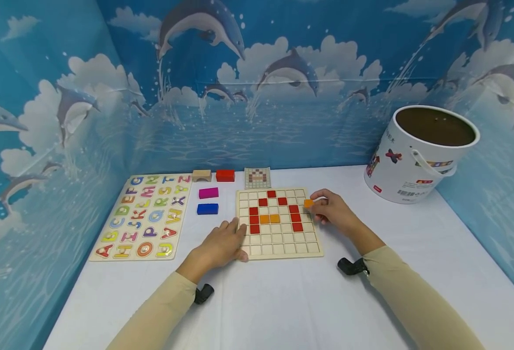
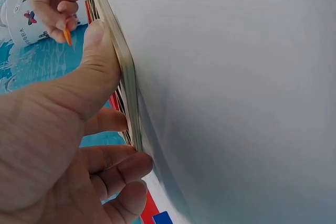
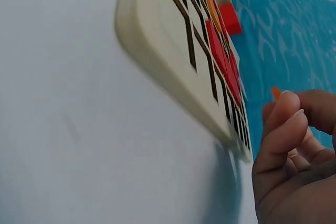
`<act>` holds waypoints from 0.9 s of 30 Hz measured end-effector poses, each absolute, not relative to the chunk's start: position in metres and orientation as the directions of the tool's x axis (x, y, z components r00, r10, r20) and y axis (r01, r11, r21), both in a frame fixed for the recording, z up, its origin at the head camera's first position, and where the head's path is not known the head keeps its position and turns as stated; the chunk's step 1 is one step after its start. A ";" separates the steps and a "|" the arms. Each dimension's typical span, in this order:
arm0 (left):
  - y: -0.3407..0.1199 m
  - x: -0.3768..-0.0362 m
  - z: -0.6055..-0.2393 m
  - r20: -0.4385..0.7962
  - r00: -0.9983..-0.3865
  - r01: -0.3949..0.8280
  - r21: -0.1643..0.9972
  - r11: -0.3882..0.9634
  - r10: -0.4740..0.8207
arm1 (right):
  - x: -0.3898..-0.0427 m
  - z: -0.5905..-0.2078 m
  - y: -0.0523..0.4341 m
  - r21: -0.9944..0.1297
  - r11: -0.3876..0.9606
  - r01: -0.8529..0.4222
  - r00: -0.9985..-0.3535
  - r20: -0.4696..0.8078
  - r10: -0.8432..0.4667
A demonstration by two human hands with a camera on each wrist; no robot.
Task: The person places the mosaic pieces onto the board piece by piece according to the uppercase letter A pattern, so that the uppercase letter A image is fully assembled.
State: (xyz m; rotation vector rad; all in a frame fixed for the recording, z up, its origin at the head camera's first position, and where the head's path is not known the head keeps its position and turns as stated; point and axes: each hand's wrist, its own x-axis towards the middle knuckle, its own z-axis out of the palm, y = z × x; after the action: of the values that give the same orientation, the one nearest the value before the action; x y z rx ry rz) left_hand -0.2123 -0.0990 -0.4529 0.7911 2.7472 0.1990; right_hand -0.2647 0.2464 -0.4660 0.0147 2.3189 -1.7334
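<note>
Left hand (image 1: 221,245) steadies board (image 1: 277,250) — right hand (image 1: 336,212) pinches tile (image 1: 308,203).

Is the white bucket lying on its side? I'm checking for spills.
No, the white bucket stands upright on the table, open top upward.

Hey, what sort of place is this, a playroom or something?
Probably a staged children's play corner. Dolphin-print backdrop walls in a white-covered table laid with toys: an alphabet puzzle board, a wooden grid board bearing red and orange tiles, and a toy bucket.

left hand (image 1: 221,245) lies flat, fingers straight; right hand (image 1: 334,210) raised, fingers pinched together.
</note>
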 end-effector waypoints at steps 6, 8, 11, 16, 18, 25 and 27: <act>-0.097 -0.212 -0.453 -0.237 -0.808 0.499 0.212 0.840 0.539 | -0.264 -0.462 0.213 -0.889 0.445 0.103 -0.941 -0.232 -0.246; -0.097 -0.212 -0.452 -0.240 -0.809 0.498 0.202 0.843 0.536 | -0.265 -0.461 0.204 -0.848 0.529 0.034 -0.944 -0.200 -0.261; -0.097 -0.212 -0.451 -0.239 -0.815 0.493 0.193 0.848 0.528 | -0.266 -0.461 0.193 -0.768 0.637 -0.067 -0.953 -0.139 -0.268; -0.097 -0.211 -0.451 -0.249 -0.811 0.492 0.199 0.847 0.530 | -0.265 -0.462 0.184 -0.694 0.711 -0.116 -0.948 -0.137 -0.288; -0.097 -0.211 -0.452 -0.250 -0.808 0.499 0.194 0.845 0.534 | -0.265 -0.463 0.183 -0.682 0.723 -0.114 -0.946 -0.148 -0.289; -0.097 -0.213 -0.453 -0.241 -0.812 0.497 0.193 0.846 0.532 | -0.266 -0.460 0.188 -0.697 0.712 -0.088 -0.964 -0.120 -0.237; -0.097 -0.214 -0.453 -0.243 -0.812 0.496 0.191 0.847 0.530 | -0.265 -0.458 0.192 -0.712 0.699 -0.063 -0.971 -0.119 -0.208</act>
State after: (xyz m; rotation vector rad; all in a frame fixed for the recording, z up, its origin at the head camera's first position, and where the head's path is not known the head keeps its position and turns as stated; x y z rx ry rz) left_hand -0.2135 -0.0972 -0.4530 0.7775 2.7371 0.1711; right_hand -0.2651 0.1924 -0.4575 -0.2194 2.7176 -1.1278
